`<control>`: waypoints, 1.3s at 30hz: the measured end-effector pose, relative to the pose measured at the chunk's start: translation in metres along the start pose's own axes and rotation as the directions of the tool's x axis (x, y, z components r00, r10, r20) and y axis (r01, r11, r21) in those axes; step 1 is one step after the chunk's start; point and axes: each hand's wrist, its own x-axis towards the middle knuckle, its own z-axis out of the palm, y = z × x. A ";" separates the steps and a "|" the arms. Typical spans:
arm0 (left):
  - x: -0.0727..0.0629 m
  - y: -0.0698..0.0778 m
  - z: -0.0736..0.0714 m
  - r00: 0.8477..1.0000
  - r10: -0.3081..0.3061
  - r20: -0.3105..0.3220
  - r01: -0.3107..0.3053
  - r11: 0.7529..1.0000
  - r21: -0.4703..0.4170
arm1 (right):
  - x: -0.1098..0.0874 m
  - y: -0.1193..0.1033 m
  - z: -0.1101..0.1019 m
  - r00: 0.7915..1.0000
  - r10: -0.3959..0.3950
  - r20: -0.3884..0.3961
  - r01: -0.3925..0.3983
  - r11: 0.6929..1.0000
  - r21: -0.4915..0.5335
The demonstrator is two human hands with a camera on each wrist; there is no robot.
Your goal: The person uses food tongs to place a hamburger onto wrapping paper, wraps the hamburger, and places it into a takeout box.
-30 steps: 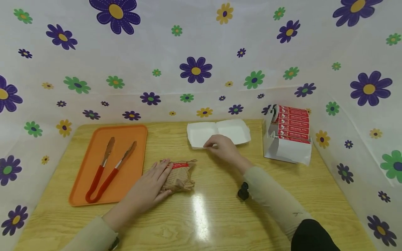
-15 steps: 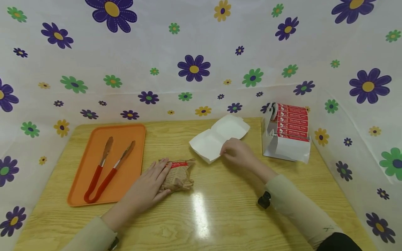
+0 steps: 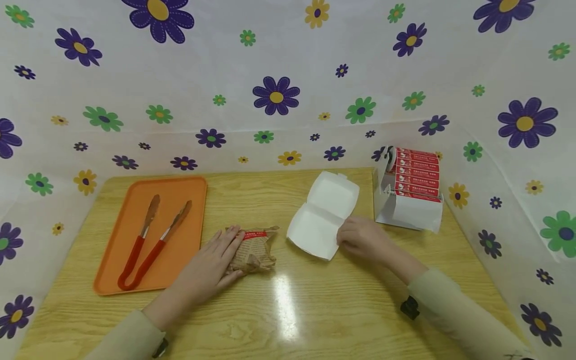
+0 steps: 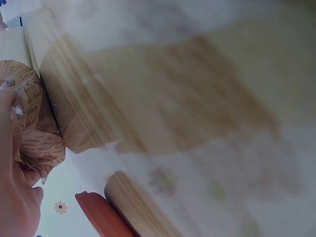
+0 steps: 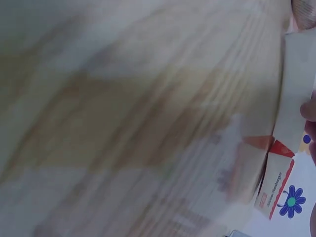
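Wood table, one tray with one set of tongs left of my left hand, its fingers stretched over one wrapped bundle. My right hand pinches one unfolded box, one label roll past it.

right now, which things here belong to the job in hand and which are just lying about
Job in hand:
wrapped package, left hand on it
open white box, right hand gripping its edge

Seemingly just lying about:
orange tray
red-handled tongs
dispenser of red labels
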 end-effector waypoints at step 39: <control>0.009 -0.003 -0.003 0.999 -0.005 0.049 0.004 1.000 0.002 | -0.003 -0.009 -0.013 0.956 -0.261 -0.134 0.234 0.954 -0.185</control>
